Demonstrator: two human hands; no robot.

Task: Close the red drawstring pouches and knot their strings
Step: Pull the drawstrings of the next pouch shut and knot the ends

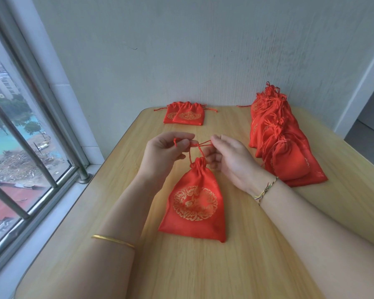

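Observation:
A red drawstring pouch (193,203) with a gold round print lies in the middle of the wooden table (257,244), its neck gathered shut. Its red strings (200,146) rise from the neck to both hands. My left hand (164,154) pinches the strings between thumb and forefinger, with a short string end sticking up. My right hand (229,158) holds a loop of the string at its fingertips, just right of the left hand. Both hands hover above the pouch's neck.
Two flat red pouches (184,115) lie overlapped at the table's far edge by the wall. A pile of several red pouches (279,145) with tied strings runs along the right side. A barred window (20,147) borders the left.

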